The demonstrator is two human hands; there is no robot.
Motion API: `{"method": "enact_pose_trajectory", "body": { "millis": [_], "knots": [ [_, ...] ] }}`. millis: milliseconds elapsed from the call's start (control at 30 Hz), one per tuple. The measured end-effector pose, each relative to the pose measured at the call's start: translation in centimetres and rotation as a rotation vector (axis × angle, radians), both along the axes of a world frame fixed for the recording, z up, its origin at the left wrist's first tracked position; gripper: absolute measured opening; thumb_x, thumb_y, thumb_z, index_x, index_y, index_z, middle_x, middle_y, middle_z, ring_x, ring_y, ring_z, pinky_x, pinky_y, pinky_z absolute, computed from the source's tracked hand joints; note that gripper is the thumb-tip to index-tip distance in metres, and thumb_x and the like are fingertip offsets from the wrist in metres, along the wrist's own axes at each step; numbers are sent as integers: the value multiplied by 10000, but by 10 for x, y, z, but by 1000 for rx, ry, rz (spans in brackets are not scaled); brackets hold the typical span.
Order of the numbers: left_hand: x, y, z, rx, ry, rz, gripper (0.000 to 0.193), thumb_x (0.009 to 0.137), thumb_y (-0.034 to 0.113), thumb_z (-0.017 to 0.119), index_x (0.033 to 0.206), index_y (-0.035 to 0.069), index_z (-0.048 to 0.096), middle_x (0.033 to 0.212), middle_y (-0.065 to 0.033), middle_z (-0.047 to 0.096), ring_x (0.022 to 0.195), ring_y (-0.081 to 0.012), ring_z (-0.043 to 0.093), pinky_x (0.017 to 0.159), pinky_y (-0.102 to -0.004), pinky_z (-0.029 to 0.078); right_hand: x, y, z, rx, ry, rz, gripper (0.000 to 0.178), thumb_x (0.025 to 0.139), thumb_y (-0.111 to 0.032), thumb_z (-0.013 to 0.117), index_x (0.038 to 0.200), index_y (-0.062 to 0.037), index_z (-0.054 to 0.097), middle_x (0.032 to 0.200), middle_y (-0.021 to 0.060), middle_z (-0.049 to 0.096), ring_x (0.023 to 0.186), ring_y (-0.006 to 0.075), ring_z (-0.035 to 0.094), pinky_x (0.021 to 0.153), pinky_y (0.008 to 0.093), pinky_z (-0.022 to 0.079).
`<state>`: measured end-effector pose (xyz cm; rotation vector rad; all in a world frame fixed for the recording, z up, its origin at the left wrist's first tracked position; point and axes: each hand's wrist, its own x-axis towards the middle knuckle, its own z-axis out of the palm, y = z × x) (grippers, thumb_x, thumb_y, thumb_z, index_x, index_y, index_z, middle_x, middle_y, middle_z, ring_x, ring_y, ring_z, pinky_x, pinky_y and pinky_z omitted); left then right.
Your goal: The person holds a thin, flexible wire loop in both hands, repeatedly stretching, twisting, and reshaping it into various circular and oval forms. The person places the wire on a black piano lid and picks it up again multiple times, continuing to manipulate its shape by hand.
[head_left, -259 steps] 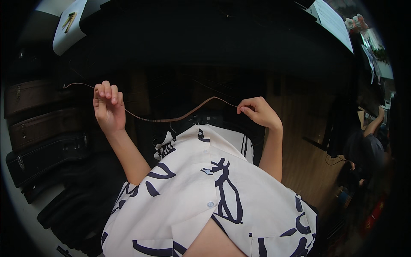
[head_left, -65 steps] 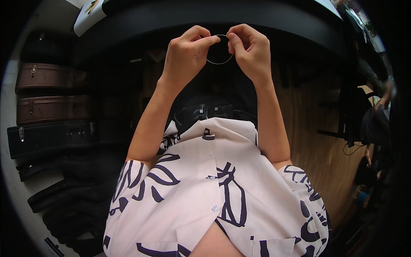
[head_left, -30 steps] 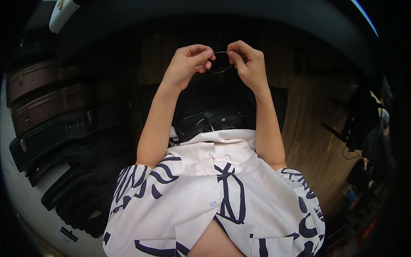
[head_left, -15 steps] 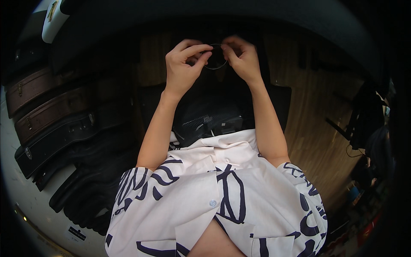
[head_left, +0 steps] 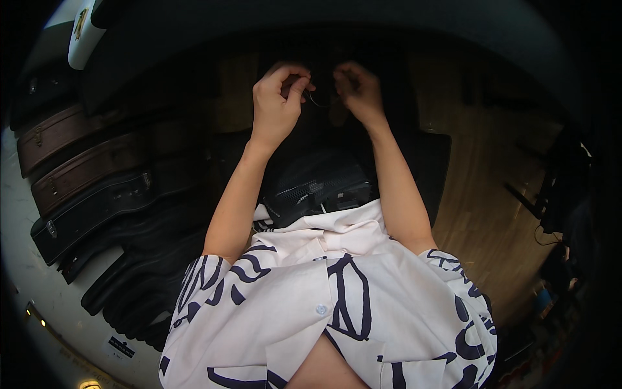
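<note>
Far in front of my chest, both hands are raised over a dark area. My left hand [head_left: 273,104] is closed, its thumb and fingers pinching a thin, shiny loop of wire [head_left: 315,100], which looks like a coiled instrument string. Only the lower curve of the loop shows; the rest fades into the dark. To its right, my right hand [head_left: 361,96] has its fingers curled in and pressed together, a short way from the left. Whether it grips part of the wire is too dim to make out.
Brown and black instrument cases [head_left: 91,181] stand in a row at the left. A black mesh-textured thing [head_left: 311,181] lies at my lap. Wooden floor [head_left: 476,207] stretches along the right, with dark objects beyond. A dark, broad surface [head_left: 311,16] curves across the top.
My hands have moved apart slightly, and the right hand's fingers have curled in more. The wire loop, earlier a round ring between both hands, now shows only partly beside the left hand.
</note>
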<state>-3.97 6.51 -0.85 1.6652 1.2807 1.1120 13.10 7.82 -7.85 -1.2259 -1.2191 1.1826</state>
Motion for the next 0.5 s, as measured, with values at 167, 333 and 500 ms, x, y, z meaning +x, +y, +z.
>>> {"method": "enact_pose_trajectory", "body": {
  "millis": [167, 333, 500],
  "knots": [
    [-2, 2, -2, -257, -175, 120, 126, 954, 8, 529, 996, -55, 629, 946, -110, 687, 819, -171, 710, 612, -222, 519, 7, -1, 1, -84, 180, 76, 85, 935, -47, 594, 997, -16, 643, 697, 20, 604, 548, 68, 534, 482, 223, 407],
    [3, 5, 11, -267, 86, 48, 122, 880, -16, 618, 955, -36, 712, 841, -90, 715, 763, -150, 696, 637, -231, 519, 8, -1, 2, -15, 266, 92, 86, 935, -46, 593, 994, -4, 639, 691, 20, 588, 536, 64, 517, 469, 222, 393],
    [9, 10, 12, -61, 244, -83, 122, 787, -6, 707, 895, 16, 758, 787, -77, 727, 703, -146, 687, 652, -251, 519, 11, 1, 7, -67, 278, 89, 98, 920, -65, 625, 1004, -21, 651, 685, 20, 591, 538, 60, 528, 459, 215, 398]
  ]
}}
